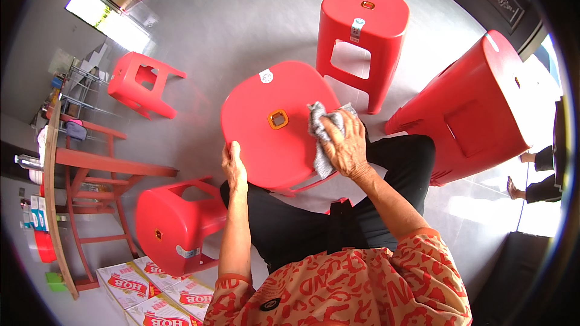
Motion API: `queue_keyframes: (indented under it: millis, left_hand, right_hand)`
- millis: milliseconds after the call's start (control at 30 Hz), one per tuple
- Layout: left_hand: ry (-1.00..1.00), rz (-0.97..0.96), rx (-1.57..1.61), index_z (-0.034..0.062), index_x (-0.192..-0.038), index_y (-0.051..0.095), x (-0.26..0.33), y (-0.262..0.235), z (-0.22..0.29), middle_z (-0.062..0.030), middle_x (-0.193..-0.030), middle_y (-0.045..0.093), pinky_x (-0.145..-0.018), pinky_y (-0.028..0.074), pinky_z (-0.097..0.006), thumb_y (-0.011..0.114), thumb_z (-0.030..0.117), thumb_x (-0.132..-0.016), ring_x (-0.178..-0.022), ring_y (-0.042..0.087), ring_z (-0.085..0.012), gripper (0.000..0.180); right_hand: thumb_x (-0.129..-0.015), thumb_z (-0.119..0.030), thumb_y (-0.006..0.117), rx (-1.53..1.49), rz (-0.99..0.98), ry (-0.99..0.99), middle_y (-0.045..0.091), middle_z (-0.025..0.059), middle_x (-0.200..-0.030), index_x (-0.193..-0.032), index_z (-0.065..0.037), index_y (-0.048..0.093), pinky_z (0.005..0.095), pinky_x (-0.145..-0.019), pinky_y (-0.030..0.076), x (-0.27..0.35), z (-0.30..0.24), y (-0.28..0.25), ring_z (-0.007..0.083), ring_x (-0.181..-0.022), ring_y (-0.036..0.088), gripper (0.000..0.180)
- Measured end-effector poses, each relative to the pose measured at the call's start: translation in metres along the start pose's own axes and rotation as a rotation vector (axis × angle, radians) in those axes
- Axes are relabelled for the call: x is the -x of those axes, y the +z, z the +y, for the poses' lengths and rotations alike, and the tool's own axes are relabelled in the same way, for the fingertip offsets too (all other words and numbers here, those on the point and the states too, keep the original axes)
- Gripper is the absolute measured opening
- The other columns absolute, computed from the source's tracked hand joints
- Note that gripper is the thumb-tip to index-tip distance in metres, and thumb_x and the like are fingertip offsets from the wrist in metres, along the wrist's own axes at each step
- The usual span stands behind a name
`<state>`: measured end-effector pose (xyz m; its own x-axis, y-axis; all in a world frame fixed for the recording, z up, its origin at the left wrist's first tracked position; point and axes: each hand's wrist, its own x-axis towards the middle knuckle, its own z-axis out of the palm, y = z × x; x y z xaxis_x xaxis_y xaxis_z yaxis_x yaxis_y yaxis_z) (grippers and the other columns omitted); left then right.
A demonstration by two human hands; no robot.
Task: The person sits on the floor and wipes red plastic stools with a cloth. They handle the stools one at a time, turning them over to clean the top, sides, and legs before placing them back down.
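Note:
A red plastic stool [260, 145] is held in front of me over my lap, its rounded seat facing up. The seat has a square orange-rimmed hole in the middle and a round white sticker near the far edge. My left hand [234, 168] grips the seat's left near edge, thumb on top and fingers hidden below the rim. A grey, mottled cloth [320, 139] is bunched under my right hand [347, 145], which presses it on the right side of the seat.
More red stools stand around: one [365, 18] ahead, a stack [465, 108] at right, a tipped one [175, 223] at lower left and a small one [142, 84] farther left. A wooden table [53, 193] lines the left, cartons [157, 296] below. Someone's bare foot [515, 188] shows at right.

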<state>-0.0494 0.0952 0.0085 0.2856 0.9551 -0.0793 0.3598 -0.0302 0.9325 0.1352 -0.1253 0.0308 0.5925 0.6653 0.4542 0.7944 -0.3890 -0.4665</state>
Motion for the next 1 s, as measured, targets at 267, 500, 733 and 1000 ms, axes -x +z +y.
queue_keyframes:
  millis: [267, 500, 733, 1000]
  left_hand:
    - [0.880, -0.070, -0.484, 0.0035, -0.121, 0.056, 0.027, 0.028, 0.056, -0.0153, -0.118, 0.057, -0.099, 0.038, -0.045, 0.065, 0.018, -0.086, -0.113, 0.051, -0.0338, 0.039]
    - [0.864, -0.235, -0.813, 0.0050, -0.131, 0.046, 0.044, 0.084, 0.064, -0.0155, -0.126, 0.052, -0.099, 0.032, -0.052, 0.061, 0.027, -0.089, -0.122, 0.038, -0.0353, 0.050]
    - [0.867, -0.311, -0.859, 0.0033, -0.134, 0.043, 0.046, 0.085, 0.068, -0.0167, -0.128, 0.050, -0.103, 0.029, -0.052, 0.058, 0.022, -0.090, -0.124, 0.038, -0.0356, 0.050]
    - [0.829, -0.362, -0.862, 0.0035, -0.136, 0.040, 0.047, 0.087, 0.080, -0.0195, -0.124, 0.050, -0.103, 0.028, -0.054, 0.058, 0.023, -0.090, -0.125, 0.038, -0.0368, 0.054]
  right_hand:
    - [-0.093, -0.017, 0.053, -0.409, 0.410, 0.499, 0.054, 0.0235, -0.103, -0.127, -0.007, 0.050, 0.0441, -0.081, 0.046, 0.006, 0.051, 0.016, 0.0398, -0.095, 0.057, 0.035]
    - [-0.095, -0.031, 0.047, -0.658, 0.424, 0.734, 0.044, 0.0196, -0.132, -0.132, -0.009, 0.048, 0.0470, -0.102, 0.033, 0.014, 0.005, 0.062, 0.0362, -0.124, 0.041, 0.043]
    - [-0.097, -0.034, 0.043, -1.246, 0.493, 1.053, 0.037, 0.0161, -0.142, -0.140, -0.005, 0.036, 0.0388, -0.108, 0.028, 0.037, 0.051, 0.099, 0.0286, -0.132, 0.035, 0.052]
    - [-0.099, -0.037, 0.041, -1.036, 0.212, 1.082, 0.041, 0.0134, -0.142, -0.142, -0.002, 0.035, 0.0342, -0.108, 0.029, 0.095, 0.143, 0.189, 0.0250, -0.130, 0.038, 0.056]
